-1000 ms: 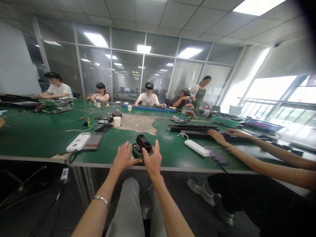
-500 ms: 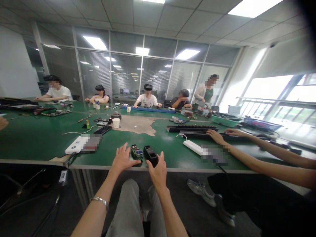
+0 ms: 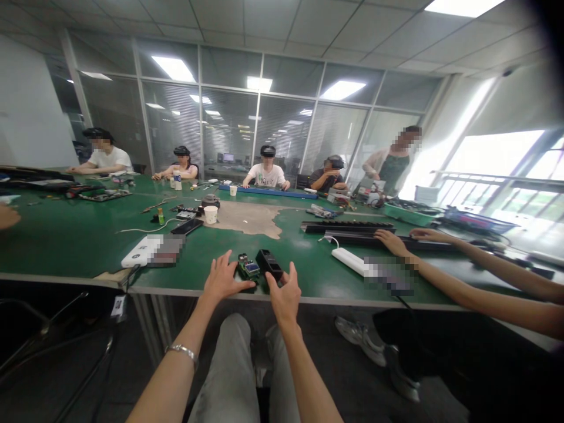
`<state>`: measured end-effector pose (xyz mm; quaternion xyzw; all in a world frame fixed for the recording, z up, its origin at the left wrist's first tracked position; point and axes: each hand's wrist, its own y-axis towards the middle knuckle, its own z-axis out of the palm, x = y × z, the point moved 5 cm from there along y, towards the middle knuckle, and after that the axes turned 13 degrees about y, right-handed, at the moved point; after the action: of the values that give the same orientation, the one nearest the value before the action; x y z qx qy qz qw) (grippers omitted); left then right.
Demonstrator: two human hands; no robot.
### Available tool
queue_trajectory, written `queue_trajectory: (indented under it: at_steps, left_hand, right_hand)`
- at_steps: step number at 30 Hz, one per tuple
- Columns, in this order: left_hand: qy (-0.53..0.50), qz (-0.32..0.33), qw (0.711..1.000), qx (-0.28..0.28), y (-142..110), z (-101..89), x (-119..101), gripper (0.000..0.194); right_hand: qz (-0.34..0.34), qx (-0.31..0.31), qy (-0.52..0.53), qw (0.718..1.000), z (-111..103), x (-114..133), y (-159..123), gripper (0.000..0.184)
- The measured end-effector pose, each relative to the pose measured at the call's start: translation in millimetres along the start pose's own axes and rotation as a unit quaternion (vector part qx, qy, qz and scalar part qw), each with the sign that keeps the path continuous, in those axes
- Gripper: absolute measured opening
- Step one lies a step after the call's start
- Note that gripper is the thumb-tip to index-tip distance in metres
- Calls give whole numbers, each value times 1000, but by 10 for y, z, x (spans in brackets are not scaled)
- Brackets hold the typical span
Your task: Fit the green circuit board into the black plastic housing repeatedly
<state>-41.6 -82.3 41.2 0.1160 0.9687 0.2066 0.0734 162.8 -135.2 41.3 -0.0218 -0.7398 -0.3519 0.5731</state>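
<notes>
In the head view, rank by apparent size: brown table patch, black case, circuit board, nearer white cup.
1. Brown table patch
2. Black case and circuit board: too alike to rank
3. Nearer white cup, though farther from the camera

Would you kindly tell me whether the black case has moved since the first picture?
Yes: judged against the nearer paper cup, the black case has moved right, away from the cup.
</notes>
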Motion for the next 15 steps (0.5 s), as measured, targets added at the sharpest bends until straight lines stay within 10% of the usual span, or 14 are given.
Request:
queue_trajectory:
  at_steps: [15]
  left_hand:
    - [9,2,1000,-1,-25,-17,0,75]
  right_hand:
    - [-37,92,-37,994,511,386,174,86]
